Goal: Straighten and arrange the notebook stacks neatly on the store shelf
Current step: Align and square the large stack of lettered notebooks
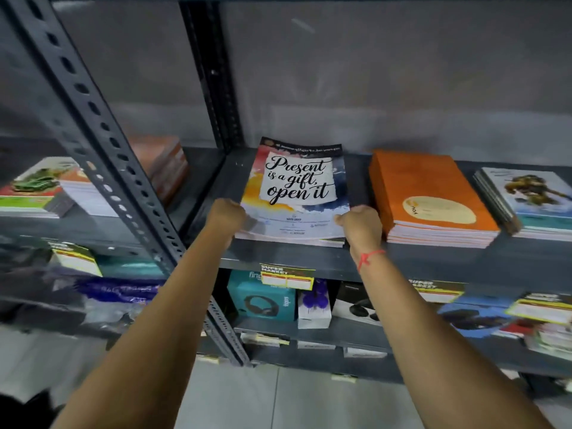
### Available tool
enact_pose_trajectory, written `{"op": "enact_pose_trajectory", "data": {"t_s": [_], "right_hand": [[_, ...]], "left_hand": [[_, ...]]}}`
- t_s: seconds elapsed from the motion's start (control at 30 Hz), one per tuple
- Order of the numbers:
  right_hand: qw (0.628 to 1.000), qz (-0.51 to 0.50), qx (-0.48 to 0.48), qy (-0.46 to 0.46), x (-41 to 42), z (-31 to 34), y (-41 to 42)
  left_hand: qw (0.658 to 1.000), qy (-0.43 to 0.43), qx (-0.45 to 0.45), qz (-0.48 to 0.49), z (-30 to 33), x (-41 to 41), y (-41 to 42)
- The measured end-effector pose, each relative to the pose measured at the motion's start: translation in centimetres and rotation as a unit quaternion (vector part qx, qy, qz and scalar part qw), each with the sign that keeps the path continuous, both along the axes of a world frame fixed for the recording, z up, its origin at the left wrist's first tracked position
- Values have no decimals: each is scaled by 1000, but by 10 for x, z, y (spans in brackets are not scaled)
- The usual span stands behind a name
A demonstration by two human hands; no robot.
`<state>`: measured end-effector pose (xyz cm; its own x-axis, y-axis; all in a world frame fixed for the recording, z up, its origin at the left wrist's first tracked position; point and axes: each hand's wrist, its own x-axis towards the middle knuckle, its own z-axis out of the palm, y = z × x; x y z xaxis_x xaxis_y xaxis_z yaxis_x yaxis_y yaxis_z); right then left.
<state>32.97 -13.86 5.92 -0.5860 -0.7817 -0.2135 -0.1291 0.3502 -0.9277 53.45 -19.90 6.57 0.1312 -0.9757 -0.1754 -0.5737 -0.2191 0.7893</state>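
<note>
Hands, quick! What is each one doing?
Left hand: closed on the notebook stack, left front corner.
Right hand: closed on the same stack, right front corner.

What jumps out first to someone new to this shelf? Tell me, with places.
The notebook stack reading "Present is a gift, open it" sits mid-shelf, with the left hand and right hand gripping its front corners. Just right of it lies a bright orange stack. A red thread circles the right wrist, and a teal headphone box stands on the shelf below.
</note>
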Motion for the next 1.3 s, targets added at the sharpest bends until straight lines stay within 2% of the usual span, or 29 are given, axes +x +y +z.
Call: {"op": "enact_pose_trajectory", "data": {"t_s": [0.07, 0.2, 0.33, 0.43, 0.63, 0.7, 0.9, 1.0, 1.3], "right_hand": [[1000, 6, 4, 30, 4, -3, 2], [997, 46, 15, 53, 2, -11, 4], [997, -1, -73, 27, -1, -23, 16], [993, -54, -107, 0, -5, -37, 30], [989, 74, -127, -4, -9, -40, 43], [983, 130, -131, 24, -9, -42, 48], [967, 201, -106, 111, -11, -61, 49], [964, 200, -130, 119, -9, -65, 47], [969, 167, -143, 113, -6, -64, 42]], "left_hand": [[999, -49, -2, 2, -2, 4, 4], [1000, 18, -5, 22, -4, 8, 9], [987, 160, -35, 8, -22, 21, 18], [974, 219, -50, 21, -33, 23, 31], [957, 288, -42, 17, -43, 13, 48], [953, 296, -55, 19, -46, 14, 49], [955, 287, -75, 18, -47, 13, 54], [953, 286, -98, 15, -46, 10, 59], [955, 276, -93, -54, -48, 17, 56]]}}
